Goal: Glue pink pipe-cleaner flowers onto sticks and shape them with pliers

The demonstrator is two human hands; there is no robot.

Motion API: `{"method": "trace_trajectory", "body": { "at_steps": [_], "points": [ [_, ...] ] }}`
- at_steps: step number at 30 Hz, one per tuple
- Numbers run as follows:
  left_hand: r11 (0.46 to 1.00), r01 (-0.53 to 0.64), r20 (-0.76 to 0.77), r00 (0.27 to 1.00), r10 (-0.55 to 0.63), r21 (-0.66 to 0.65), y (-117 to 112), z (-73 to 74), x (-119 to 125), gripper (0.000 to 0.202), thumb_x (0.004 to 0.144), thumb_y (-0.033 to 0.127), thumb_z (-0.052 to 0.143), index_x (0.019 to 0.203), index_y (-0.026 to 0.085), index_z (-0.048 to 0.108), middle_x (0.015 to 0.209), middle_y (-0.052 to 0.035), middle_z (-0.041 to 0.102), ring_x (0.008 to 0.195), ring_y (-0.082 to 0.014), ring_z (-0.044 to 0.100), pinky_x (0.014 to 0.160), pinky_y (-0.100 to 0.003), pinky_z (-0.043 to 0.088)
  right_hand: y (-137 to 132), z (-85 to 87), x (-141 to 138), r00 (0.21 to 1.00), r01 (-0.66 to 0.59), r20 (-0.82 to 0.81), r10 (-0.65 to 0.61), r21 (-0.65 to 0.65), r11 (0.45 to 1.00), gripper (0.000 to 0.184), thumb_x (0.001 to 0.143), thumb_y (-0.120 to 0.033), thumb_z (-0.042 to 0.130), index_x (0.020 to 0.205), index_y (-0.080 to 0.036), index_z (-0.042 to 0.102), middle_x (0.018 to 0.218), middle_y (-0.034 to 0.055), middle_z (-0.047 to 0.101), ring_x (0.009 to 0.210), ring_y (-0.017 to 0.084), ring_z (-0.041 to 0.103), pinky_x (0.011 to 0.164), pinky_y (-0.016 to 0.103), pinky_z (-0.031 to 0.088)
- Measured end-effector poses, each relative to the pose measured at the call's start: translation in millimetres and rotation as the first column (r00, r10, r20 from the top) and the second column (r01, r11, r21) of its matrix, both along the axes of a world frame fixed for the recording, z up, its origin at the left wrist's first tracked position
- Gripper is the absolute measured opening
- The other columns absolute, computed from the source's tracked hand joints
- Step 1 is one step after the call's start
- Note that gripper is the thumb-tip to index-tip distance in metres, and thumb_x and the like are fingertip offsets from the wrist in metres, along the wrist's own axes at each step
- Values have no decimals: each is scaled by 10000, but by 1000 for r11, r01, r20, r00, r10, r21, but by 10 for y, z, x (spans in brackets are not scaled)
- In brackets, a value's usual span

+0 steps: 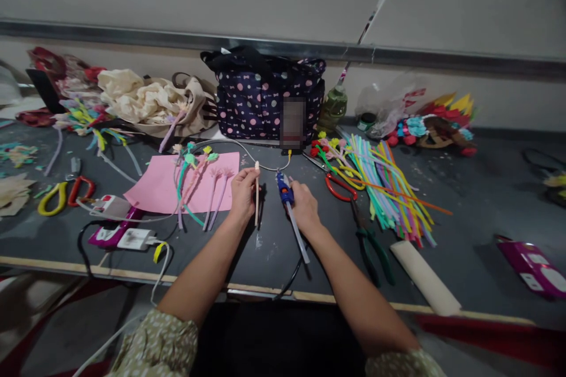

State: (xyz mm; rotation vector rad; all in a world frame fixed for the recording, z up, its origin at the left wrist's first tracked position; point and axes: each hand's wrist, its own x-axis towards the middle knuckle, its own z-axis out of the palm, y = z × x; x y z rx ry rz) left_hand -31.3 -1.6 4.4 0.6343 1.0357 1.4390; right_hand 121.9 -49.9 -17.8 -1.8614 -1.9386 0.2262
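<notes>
My left hand (243, 194) pinches a pale peach pipe cleaner (257, 206) near its upper end, and its length hangs down over the dark table. In my right hand (304, 206) is a blue hot glue gun (285, 189), with a long glue stick (297, 232) jutting from its back toward me. The gun's nozzle points away from me, a short gap to the right of the pipe cleaner. Left of my hands, several pipe-cleaner flowers (214, 194) lie on a pink sheet (154, 179).
To the right lie a bundle of coloured pipe cleaners (384, 188), red-handled scissors (341, 186) and green-handled pliers (369, 250). A phone (292, 121) leans on a dotted bag (247, 100), its cable crossing behind my hands. A purple power strip (112, 232) is at left.
</notes>
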Motion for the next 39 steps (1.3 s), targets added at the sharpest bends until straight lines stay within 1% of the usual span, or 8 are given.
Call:
{"method": "trace_trajectory", "body": {
  "at_steps": [8, 12, 19, 24, 28, 32, 36, 39],
  "points": [
    [1000, -14, -9, 1000, 14, 4, -1, -7, 0, 244, 597, 288, 768, 723, 171, 594, 535, 92, 457, 392, -28, 400, 402, -163, 351, -22, -12, -69, 995, -36, 93, 34, 16, 999, 269, 798, -116, 552, 1049, -211, 535, 1015, 105, 637, 963, 256, 575, 699, 300, 429],
    [1000, 1, -15, 1000, -1, 11, -1, -11, 4, 232, 603, 281, 764, 724, 172, 600, 537, 87, 460, 397, -28, 404, 399, -162, 341, -30, 3, -43, 998, -20, 65, 17, 45, 999, 238, 817, -145, 537, 1047, -206, 545, 998, 110, 657, 918, 251, 594, 698, 296, 419],
    [997, 80, 1, 997, -80, -10, -2, -31, 31, 234, 581, 258, 788, 709, 161, 618, 535, 80, 458, 405, -22, 388, 404, -152, 357, -72, 44, 83, 962, 45, -272, -15, 106, 993, 139, 879, -276, 504, 992, -222, 565, 862, 42, 695, 804, 227, 660, 662, 267, 408],
    [984, 177, -21, 984, -177, -12, -6, -55, 51, 223, 596, 258, 789, 718, 153, 635, 554, 61, 493, 412, -22, 389, 395, -149, 336, -62, 55, 117, 831, 118, -556, -26, 130, 984, 133, 851, -343, 574, 928, -234, 580, 843, 19, 705, 767, 202, 672, 687, 278, 474],
    [962, 273, -29, 961, -273, -17, -11, -77, 65, 219, 603, 252, 789, 722, 146, 638, 543, 57, 498, 405, -19, 381, 400, -148, 311, -7, 57, 106, 617, 185, -787, -29, 109, 977, 140, 800, -318, 608, 881, -204, 615, 862, 36, 721, 761, 177, 680, 697, 287, 532],
    [940, 342, -51, 938, -342, -26, -18, -92, 81, 220, 614, 258, 785, 728, 144, 635, 540, 55, 509, 397, -20, 380, 403, -156, 293, 43, 51, 125, 441, 200, -895, -69, 23, 980, 207, 746, -363, 644, 847, -184, 656, 831, 51, 724, 730, 192, 684, 610, 290, 550],
    [917, 396, -98, 912, -398, -43, -36, -83, 87, 218, 617, 258, 784, 729, 141, 639, 532, 51, 521, 396, -27, 391, 412, -166, 295, 61, 25, 174, 422, 253, -902, -91, 21, 967, 192, 698, -370, 683, 779, -196, 696, 812, 36, 727, 758, 198, 673, 696, 320, 548],
    [892, 450, -147, 880, -451, -39, -54, -73, 88, 208, 631, 266, 779, 728, 141, 644, 527, 47, 526, 404, -35, 408, 425, -175, 302, 68, -6, 201, 410, 256, -908, -84, 26, 966, 189, 698, -377, 698, 770, -203, 717, 800, 27, 716, 727, 188, 646, 656, 309, 538]
  ]
}}
